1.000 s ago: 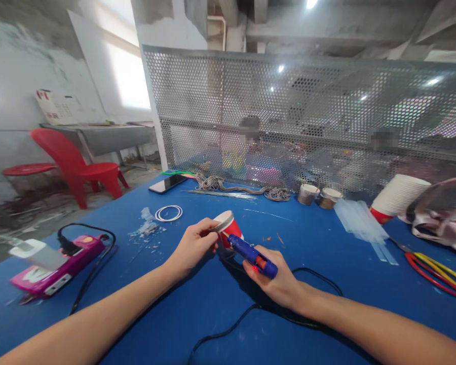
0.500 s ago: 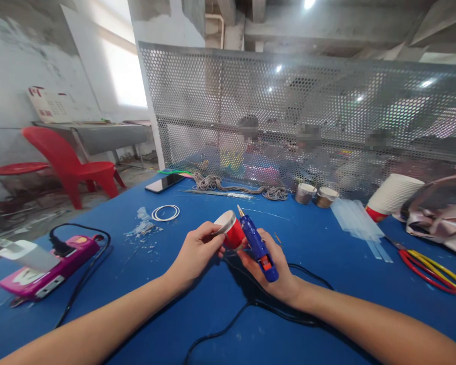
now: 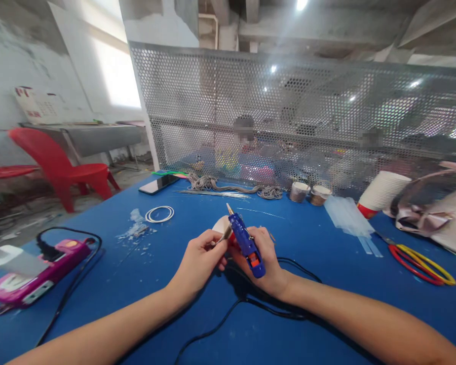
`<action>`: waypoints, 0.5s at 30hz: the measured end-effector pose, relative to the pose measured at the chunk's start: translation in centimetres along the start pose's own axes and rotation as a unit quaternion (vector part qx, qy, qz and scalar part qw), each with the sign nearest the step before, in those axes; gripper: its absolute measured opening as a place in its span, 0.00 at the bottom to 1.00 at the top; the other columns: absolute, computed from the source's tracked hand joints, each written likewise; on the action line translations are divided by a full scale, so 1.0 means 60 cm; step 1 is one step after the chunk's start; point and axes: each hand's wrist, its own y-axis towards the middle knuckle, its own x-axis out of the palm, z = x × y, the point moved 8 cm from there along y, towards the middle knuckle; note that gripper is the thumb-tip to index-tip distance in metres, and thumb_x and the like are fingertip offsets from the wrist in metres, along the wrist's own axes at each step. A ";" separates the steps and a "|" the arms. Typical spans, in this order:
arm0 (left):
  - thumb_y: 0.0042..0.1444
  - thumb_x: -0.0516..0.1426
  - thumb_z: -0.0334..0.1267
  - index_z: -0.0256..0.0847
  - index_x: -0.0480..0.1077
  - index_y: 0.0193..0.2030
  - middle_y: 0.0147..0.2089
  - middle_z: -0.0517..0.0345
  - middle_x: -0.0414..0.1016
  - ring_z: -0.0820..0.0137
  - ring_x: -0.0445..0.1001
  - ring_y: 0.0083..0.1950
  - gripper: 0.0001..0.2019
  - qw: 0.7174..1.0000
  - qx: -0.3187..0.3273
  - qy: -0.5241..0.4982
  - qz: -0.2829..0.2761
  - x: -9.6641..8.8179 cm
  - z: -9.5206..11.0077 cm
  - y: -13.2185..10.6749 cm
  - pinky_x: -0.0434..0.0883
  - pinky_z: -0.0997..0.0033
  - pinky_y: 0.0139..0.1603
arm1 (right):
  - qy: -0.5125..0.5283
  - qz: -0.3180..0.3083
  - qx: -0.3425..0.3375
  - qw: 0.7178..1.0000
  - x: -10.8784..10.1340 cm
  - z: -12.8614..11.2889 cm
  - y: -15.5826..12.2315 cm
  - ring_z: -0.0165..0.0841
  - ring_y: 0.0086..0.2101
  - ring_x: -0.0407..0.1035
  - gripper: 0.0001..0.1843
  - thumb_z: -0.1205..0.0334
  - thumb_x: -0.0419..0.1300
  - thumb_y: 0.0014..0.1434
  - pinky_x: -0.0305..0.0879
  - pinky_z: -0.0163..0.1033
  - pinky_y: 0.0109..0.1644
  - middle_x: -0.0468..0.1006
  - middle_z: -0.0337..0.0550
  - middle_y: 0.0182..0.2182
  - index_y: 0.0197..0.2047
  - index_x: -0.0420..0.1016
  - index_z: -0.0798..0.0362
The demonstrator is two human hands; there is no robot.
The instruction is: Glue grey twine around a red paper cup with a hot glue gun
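In front of me is a red and white paper cup (image 3: 221, 224), tilted, with a grey cord or strip (image 3: 227, 232) along its rim. My left hand (image 3: 198, 259) is closed on the cup's near left side, thumb and fingers pinching near the strip. My right hand (image 3: 271, 266) is wrapped round a blue glue gun (image 3: 244, 242) with an orange trigger, its nozzle pointing up and away. The gun partly covers the cup, and the right fingertips behind it seem to touch the cup's red side.
A purple power strip (image 3: 41, 276) with a plug lies left, near white rings (image 3: 159, 214) and glue scraps. Grey cord bundles (image 3: 201, 181), a phone (image 3: 158, 184) and two wrapped cups (image 3: 299, 192) line the back. Glue sticks (image 3: 347, 218), stacked cups (image 3: 385, 190) and scissors (image 3: 421, 263) are right.
The cup has turned, so less of its red side shows and more of its pale face. The glue gun has come slightly left across it. My view has shifted a little.
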 end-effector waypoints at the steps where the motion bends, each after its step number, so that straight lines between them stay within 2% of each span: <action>1: 0.49 0.57 0.41 0.37 0.72 0.29 0.18 0.63 0.70 0.74 0.68 0.20 0.09 1.000 -0.001 0.001 -0.001 0.001 -0.001 -0.001 0.67 0.75 0.23 | -0.005 0.002 0.001 1.000 -0.001 0.001 0.000 0.33 0.30 0.66 0.03 0.64 0.57 0.59 0.56 0.40 0.37 0.75 0.40 0.29 0.37 0.66 0.52; 8: 0.47 0.56 0.41 0.38 0.70 0.27 0.18 0.64 0.68 0.74 0.67 0.19 0.08 1.000 -0.019 0.005 -0.020 0.006 -0.007 -0.001 0.66 0.75 0.22 | 0.020 0.021 -0.012 1.000 -0.016 -0.008 0.012 0.32 0.27 0.65 0.02 0.65 0.55 0.58 0.59 0.40 0.36 0.74 0.39 0.27 0.33 0.64 0.51; 15: 0.44 0.55 0.34 0.38 0.71 0.27 0.21 0.63 0.70 0.74 0.68 0.22 0.05 0.999 0.014 0.002 -0.053 0.009 0.009 -0.004 0.68 0.72 0.26 | 0.031 0.022 -0.011 0.999 -0.027 -0.010 0.015 0.32 0.27 0.63 0.03 0.65 0.55 0.58 0.58 0.39 0.36 0.72 0.39 0.26 0.33 0.63 0.51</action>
